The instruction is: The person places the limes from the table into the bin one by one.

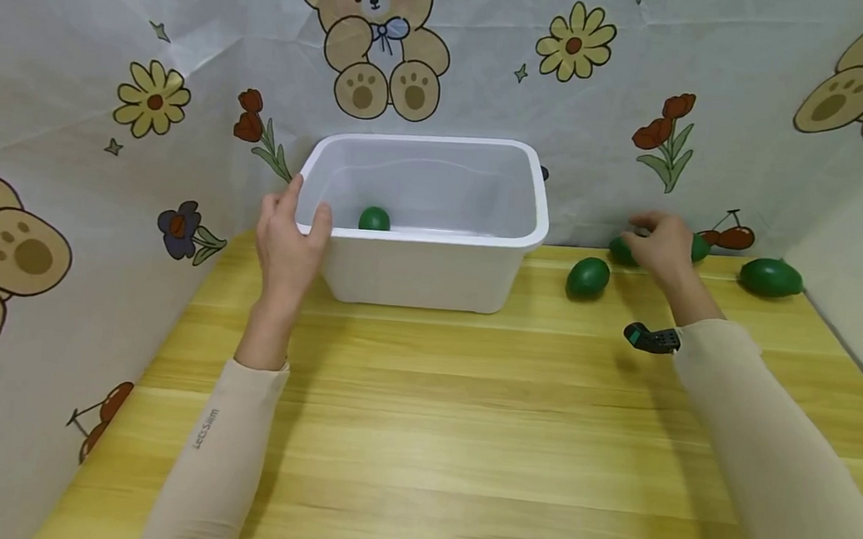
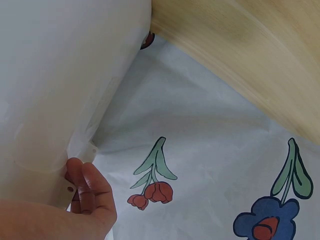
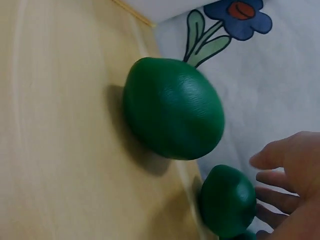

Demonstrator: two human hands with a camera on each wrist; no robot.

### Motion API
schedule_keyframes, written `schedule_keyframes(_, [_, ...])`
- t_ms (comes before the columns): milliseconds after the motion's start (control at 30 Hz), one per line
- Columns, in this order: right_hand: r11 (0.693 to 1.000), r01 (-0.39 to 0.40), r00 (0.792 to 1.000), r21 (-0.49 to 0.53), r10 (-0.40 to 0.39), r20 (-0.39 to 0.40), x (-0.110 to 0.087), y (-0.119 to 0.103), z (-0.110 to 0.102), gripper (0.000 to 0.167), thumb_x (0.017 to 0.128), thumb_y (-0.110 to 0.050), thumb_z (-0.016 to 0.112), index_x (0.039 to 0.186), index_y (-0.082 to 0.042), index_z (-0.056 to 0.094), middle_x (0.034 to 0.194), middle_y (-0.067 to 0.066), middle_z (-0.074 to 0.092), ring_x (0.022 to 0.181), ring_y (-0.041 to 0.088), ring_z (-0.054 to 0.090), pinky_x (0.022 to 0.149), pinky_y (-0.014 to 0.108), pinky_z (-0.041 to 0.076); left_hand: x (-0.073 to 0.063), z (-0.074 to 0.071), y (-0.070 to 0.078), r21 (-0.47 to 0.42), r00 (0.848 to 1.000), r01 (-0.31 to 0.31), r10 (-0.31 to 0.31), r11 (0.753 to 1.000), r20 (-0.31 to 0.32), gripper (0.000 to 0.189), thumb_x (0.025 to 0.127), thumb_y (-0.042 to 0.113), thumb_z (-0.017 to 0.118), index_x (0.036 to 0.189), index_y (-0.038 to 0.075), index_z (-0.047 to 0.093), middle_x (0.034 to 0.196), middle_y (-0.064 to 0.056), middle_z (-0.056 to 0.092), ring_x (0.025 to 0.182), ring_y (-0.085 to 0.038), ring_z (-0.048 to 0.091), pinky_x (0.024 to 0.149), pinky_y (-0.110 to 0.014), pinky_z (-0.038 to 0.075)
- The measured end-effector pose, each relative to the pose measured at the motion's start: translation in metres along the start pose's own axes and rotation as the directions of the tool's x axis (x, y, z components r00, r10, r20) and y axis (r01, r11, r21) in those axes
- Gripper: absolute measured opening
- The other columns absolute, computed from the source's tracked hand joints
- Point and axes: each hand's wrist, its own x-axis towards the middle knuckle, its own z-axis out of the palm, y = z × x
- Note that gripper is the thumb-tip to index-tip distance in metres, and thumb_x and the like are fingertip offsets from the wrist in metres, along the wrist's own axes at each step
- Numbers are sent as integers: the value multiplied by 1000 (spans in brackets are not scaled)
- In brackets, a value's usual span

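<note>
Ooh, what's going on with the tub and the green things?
A person is using both hands. The left hand grips the left end of the white tub. The right hand is beside a green fruit at the back of the wooden table; I can't tell if it's touching it. One fruit shows inside the tub. Another sits between tub and right hand, and one more lies off to the right.

The place is a screened corner; whether of a home or a studio cannot be told. A wood-grain table (image 1: 466, 422) spreads on the near side of the left hand (image 1: 287, 238), and a sheet (image 1: 482, 81) printed with bears (image 1: 376, 36), flowers (image 1: 575, 43) and cherries (image 1: 734, 238) rises beyond it.
</note>
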Motion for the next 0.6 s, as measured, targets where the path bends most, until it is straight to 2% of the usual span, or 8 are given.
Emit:
schedule_keyframes(133, [998,-6,999,-66,9,54,-1,11,0,49,101,-13,59,145,9,53,152,38,44,145,61,26,122,68,16,0,3,2,-1,1000,0,0,1000,5,67,100,45,55,157,11,51,124,-23,55,111,-37,57,97,-51,51])
schedule_keyframes(367, [996,-41,994,-79,49,98,-2,18,-1,55,100,-11,64,150,5,48,154,41,37,142,66,24,116,71,25,1,2,4,-12,1000,13,-13,1000,9,68,100,47,55,159,13,49,125,-22,55,112,-35,56,99,-51,50])
schedule_keyframes(500, [995,-48,989,-85,60,135,-3,20,-1,60,99,-12,65,153,5,44,154,42,36,141,66,25,115,72,27,0,0,3,-7,1000,29,-29,1000,8,67,100,46,55,159,14,49,125,-22,55,113,-35,56,101,-51,50])
schedule_keyframes(600, [994,-51,989,-94,63,133,-4,22,-2,61,99,-13,65,153,5,44,152,43,36,140,66,26,114,72,29,-1,-1,2,-8,999,30,-30,1000,9,67,100,46,55,159,14,49,125,-22,54,114,-35,56,101,-51,50])
